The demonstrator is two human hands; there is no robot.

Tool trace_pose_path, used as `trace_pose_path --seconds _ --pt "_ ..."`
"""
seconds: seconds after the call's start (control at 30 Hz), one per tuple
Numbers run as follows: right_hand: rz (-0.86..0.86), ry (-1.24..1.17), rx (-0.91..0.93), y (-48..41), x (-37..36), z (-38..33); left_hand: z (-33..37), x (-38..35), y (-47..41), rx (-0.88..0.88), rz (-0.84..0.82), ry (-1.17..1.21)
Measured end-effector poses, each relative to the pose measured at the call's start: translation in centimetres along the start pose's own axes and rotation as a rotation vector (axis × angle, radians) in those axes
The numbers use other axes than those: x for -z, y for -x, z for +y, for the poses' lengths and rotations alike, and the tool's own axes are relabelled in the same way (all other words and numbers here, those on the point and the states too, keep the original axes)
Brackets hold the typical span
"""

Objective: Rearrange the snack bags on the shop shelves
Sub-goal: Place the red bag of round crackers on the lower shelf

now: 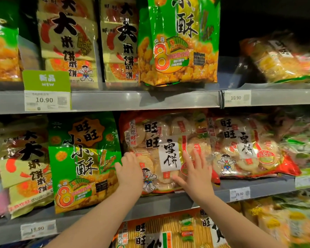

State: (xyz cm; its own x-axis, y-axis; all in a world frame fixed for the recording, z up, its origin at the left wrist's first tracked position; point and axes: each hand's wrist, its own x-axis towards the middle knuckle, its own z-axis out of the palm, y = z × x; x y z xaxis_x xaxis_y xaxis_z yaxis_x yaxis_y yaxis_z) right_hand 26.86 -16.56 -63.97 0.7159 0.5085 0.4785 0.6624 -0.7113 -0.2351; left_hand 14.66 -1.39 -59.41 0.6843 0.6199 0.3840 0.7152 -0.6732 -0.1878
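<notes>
A red and clear bag of round white rice crackers point(161, 140) stands on the middle shelf point(168, 203), facing out. My left hand point(130, 170) lies flat against its left side, fingers straight. My right hand point(195, 171) presses its right side with fingers spread. A second bag of the same crackers point(247, 145) leans just to the right. A green bag point(84, 158) stands directly left of my left hand.
Beige and red cracker bags point(68, 42) and a tall green bag point(179, 40) fill the upper shelf point(132, 100); a clear bag point(283, 58) lies flat at its right. Price tags point(47, 100) hang on the rails. Orange cracker bags point(168, 233) sit below.
</notes>
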Motion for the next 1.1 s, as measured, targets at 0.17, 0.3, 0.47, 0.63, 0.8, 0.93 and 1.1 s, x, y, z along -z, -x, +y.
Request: trace_pose_path --seconds 0.17,0.3,0.47,0.63,0.8,0.93,1.1 --pt "-0.071 0.022 -0.007 -0.4 0.2 -0.2 -0.3 1.5 0.5 -0.111 0.165 0.068" --pt "-0.066 -0.083 -0.020 -0.6 1.4 -0.5 0.0 2.8 0.0 -0.274 0.227 0.072" --pt "-0.083 -0.011 -0.009 -1.5 1.4 -0.7 0.5 2.0 -0.8 -0.324 0.120 0.053" --pt "-0.123 0.016 -0.011 -2.1 1.1 -0.7 1.0 1.3 -2.0 -0.302 0.036 0.095" --pt "-0.199 0.009 -0.014 -2.5 1.7 -1.2 0.6 1.9 -2.2 -0.310 -0.032 0.137" --pt "-0.080 -0.043 -0.005 -1.7 3.1 -2.2 -0.5 2.8 -0.6 -0.311 0.084 0.166" --pt "0.083 -0.242 0.203 -0.8 4.6 -5.9 -3.8 4.4 1.9 -0.270 0.252 0.353"
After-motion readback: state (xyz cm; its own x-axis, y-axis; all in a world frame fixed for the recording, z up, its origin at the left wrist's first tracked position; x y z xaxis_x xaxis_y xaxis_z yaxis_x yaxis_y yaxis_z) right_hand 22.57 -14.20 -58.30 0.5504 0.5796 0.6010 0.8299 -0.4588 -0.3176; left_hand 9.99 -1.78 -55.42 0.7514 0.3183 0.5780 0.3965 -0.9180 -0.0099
